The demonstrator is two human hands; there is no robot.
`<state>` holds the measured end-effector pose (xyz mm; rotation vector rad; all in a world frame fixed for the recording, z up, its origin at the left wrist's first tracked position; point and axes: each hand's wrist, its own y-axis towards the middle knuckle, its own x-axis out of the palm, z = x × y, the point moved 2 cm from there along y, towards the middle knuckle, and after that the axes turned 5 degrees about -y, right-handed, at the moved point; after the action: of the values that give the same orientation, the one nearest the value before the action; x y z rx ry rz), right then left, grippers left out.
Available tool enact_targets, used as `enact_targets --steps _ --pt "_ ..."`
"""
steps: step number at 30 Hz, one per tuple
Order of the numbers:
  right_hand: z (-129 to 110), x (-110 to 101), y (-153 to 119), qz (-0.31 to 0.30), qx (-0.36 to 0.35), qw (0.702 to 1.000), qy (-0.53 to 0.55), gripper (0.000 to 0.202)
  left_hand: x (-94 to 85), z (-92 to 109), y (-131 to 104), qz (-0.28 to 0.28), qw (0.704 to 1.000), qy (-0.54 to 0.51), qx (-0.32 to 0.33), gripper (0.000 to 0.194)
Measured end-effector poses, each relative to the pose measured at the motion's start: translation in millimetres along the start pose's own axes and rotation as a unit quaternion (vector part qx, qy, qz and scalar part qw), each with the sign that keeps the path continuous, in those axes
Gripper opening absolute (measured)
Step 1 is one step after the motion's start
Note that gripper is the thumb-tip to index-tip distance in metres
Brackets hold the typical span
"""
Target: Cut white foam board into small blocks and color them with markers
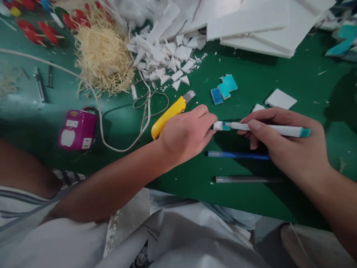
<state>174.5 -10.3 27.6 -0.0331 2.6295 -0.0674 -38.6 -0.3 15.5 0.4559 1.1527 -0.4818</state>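
Between the fingertips of my left hand (pixel 186 130) is a small white foam piece (pixel 219 125), its right end coloured teal. My right hand (pixel 290 137) grips a white marker pen (pixel 281 130) with a teal end cap, its tip at the teal part of the piece. Under and beside my right hand lie a blue pen (pixel 237 155) and a grey pen (pixel 245 179). A yellow box cutter (pixel 170 115) with its blade out rests just behind my left hand. Farther back are teal pieces (pixel 229 85) and a dark blue piece (pixel 216 95).
White foam scraps (pixel 167 56) and foam sheets (pixel 251 26) lie at the back. Wood shavings (pixel 103 52), a white cable (pixel 102 128) and a purple power socket block (pixel 78 129) occupy the left. A white foam square (pixel 280 99) lies behind my right hand on the green table (pixel 192 178).
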Motion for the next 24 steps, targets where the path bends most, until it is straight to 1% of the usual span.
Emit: enact_targets --steps 3,8,12,16,21,24 --pt "0.3 -0.2 -0.2 -0.004 0.01 1.0 -0.001 0.015 0.4 0.5 -0.3 -0.003 1.0 0.0 -0.004 0.021" --pt "1.5 -1.5 0.0 0.011 0.0 1.0 -0.013 0.011 0.7 0.6 0.2 -0.003 1.0 0.006 -0.002 0.022" --pt "1.4 -0.7 0.2 -0.006 0.004 1.0 -0.009 0.02 -0.3 1.2 1.3 -0.008 1.0 0.011 -0.002 0.022" --pt "0.2 -0.4 0.3 0.005 0.002 1.0 -0.006 0.014 -0.3 1.9 1.8 -0.017 1.0 0.008 -0.012 0.024" --pt "-2.0 1.1 -0.1 0.0 0.007 1.0 -0.014 0.019 0.4 1.5 1.7 -0.013 1.0 0.007 -0.013 0.021" --pt "-1.8 0.1 0.0 0.013 0.004 1.0 -0.01 0.013 0.3 1.6 1.9 -0.018 1.0 0.006 -0.015 0.024"
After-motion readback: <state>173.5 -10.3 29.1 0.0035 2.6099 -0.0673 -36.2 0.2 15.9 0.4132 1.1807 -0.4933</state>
